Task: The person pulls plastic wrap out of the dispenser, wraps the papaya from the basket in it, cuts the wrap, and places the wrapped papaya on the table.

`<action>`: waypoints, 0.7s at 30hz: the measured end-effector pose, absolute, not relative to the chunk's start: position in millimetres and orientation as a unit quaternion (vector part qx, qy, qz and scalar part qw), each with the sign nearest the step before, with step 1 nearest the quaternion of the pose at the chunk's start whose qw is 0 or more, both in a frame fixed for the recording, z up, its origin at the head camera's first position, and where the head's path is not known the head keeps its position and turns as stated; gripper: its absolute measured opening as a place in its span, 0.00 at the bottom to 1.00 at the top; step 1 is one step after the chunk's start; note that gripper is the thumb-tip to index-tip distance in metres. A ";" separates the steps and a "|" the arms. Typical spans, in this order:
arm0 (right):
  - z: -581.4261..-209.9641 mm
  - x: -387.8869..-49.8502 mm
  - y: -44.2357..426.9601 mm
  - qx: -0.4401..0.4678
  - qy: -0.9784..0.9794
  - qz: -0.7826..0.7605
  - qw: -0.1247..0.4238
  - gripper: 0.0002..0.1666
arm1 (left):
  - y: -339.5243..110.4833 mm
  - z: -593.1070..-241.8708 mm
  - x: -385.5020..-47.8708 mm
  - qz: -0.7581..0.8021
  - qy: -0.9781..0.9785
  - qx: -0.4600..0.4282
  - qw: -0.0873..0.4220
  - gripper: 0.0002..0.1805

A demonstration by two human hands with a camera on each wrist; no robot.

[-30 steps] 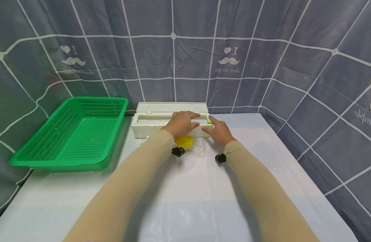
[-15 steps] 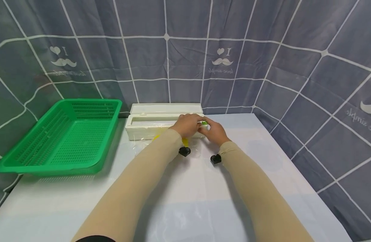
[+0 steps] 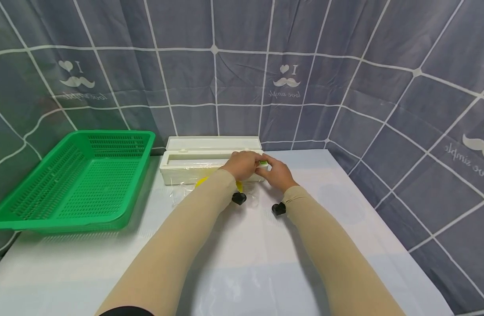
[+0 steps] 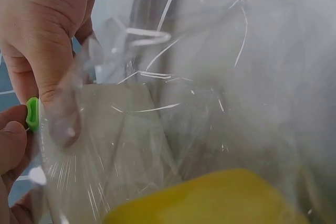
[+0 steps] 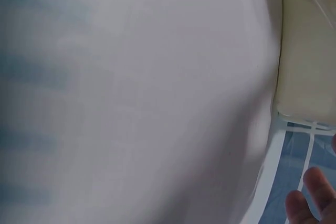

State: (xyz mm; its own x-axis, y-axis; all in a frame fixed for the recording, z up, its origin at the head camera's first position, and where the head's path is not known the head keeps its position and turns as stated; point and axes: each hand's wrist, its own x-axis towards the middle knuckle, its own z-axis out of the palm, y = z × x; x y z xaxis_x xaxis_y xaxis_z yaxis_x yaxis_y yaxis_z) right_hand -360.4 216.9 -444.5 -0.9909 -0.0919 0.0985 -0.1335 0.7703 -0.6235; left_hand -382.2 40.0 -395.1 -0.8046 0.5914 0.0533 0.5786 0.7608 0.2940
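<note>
A white cling film dispenser (image 3: 175, 176) lies at the back of the table, its lid (image 3: 214, 142) raised behind it. Clear film (image 4: 226, 98) hangs from its front over a yellow object (image 4: 215, 203), mostly hidden, whose kind I cannot tell. My left hand (image 3: 242, 165) grips the dispenser's right part; in the left wrist view the thumb presses the film against the front face. At the right end, my right hand (image 3: 278, 174) pinches the small green slider (image 4: 32, 114). The right wrist view catches only a few right fingertips (image 5: 317, 187).
A green plastic basket (image 3: 129, 193) stands on the left of the white-covered table (image 3: 265, 263). Grey curtain (image 3: 242, 87) with white lines hangs close behind the dispenser and along both sides.
My left hand has slid right along the dispenser, close to the right hand. The right hand's fingers have closed on the green slider. The view has turned slightly right.
</note>
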 end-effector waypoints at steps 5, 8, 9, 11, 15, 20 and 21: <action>-443.3 -360.2 215.9 0.062 -0.940 0.335 0.035 0.44 | 41.3 -397.0 -387.4 0.151 0.934 0.323 0.010 0.22; -443.3 -360.8 216.2 0.061 -0.940 0.335 0.036 0.43 | 41.2 -395.5 -387.8 0.135 0.933 0.334 0.009 0.22; -443.3 -360.7 216.4 0.060 -0.939 0.337 0.034 0.43 | 40.9 -394.4 -387.3 0.131 0.933 0.335 0.012 0.22; -443.4 -360.6 216.6 0.059 -0.937 0.342 0.032 0.44 | 40.3 -391.9 -386.4 0.119 0.934 0.337 0.015 0.22; -443.5 -359.9 217.3 0.060 -0.933 0.354 0.030 0.45 | 38.9 -388.5 -386.8 0.108 0.936 0.334 0.017 0.23; -443.5 -359.6 217.2 0.064 -0.930 0.359 0.035 0.43 | 38.0 -389.5 -391.2 0.104 0.938 0.331 0.005 0.23; -443.3 -359.6 216.9 0.065 -0.930 0.360 0.035 0.42 | 38.2 -389.9 -392.1 0.101 0.938 0.331 -0.001 0.22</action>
State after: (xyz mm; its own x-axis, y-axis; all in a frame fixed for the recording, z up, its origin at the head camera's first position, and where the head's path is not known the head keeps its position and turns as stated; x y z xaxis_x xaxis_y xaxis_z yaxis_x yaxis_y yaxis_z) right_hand -359.6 216.9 -443.3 -0.9892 -0.0958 0.1111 -0.1456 0.7317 -0.6659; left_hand -392.1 38.2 -389.9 -0.7810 0.6208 0.0685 0.6212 0.7606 0.1889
